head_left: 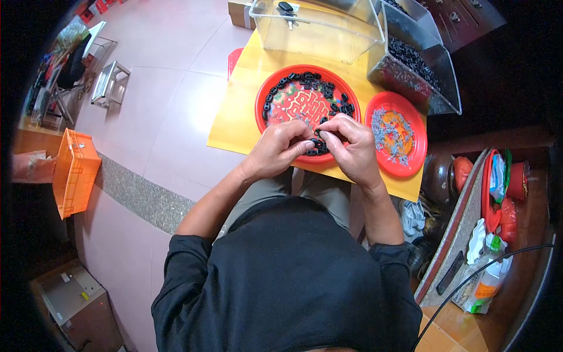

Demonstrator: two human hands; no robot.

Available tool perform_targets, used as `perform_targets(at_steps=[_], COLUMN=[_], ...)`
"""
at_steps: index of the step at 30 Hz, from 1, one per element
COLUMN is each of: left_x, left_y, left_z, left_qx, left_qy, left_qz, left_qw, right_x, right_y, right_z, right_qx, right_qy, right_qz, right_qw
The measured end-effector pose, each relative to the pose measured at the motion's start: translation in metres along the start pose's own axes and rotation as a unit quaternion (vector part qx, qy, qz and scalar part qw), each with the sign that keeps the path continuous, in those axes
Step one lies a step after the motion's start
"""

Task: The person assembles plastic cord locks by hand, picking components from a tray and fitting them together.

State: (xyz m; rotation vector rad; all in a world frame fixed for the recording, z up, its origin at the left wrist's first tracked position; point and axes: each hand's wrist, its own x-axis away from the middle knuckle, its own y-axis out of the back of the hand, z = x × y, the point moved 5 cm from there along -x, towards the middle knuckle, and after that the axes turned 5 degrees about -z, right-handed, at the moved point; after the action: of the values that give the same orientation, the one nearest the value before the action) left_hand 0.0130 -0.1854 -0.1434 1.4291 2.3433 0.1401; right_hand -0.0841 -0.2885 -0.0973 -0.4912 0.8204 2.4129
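Over the near part of a round red tray (258, 111), my two hands meet fingertip to fingertip. My left hand (284, 145) is closed in a pinch, with a small black plastic part (317, 143) at its thumb tip. My right hand (352, 146) also pinches, its thumb and forefinger on a small dark piece; its exact shape is hidden by the fingers. Many loose black plastic parts (308, 78) line the tray's rim, densest at the far and right sides. To the right, a red plate (419, 117) carries many small grey pins (392, 136).
A yellow board (234, 120) lies under tray and plate. Beyond stand a clear plastic bin (316, 38) with a few items and clear bins of black parts (410, 58). An orange crate (76, 173) and a metal stool (109, 82) are left; a bottle (487, 258) and black cable (463, 287) right.
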Motion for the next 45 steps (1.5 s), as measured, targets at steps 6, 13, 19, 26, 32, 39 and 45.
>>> perform_targets(at_steps=[6,13,19,26,32,39,45], left_x=[0.001,0.003,0.005,0.003,0.001,0.002,0.002], left_y=[-0.004,-0.006,-0.008,-0.011,-0.015,-0.017,-0.006], left_z=[0.016,0.021,0.017,0.013,0.01,0.014,0.017], left_qx=[0.098,0.154,0.232,0.215,0.255,0.284,0.195], left_qy=[0.048,0.08,0.106,0.124,0.15,0.164,0.163], left_qz=[0.004,0.012,0.017,0.06,0.07,0.089,0.003], left_qw=[0.994,0.985,0.967,0.967,0.953,0.941,0.967], right_x=[0.002,0.006,0.013,0.019,0.027,0.033,-0.001], right_y=[-0.001,-0.004,-0.005,-0.006,-0.007,-0.014,0.035], right_z=[-0.001,-0.004,-0.003,-0.005,-0.004,-0.005,-0.042], right_qx=[0.006,0.0,-0.024,0.008,-0.01,-0.004,-0.01], right_qy=[-0.012,-0.041,-0.07,-0.018,0.018,0.07,-0.052], right_qz=[0.015,0.011,0.048,0.019,-0.018,-0.042,-0.111], right_qw=[1.0,0.999,0.996,1.0,1.0,0.997,0.992])
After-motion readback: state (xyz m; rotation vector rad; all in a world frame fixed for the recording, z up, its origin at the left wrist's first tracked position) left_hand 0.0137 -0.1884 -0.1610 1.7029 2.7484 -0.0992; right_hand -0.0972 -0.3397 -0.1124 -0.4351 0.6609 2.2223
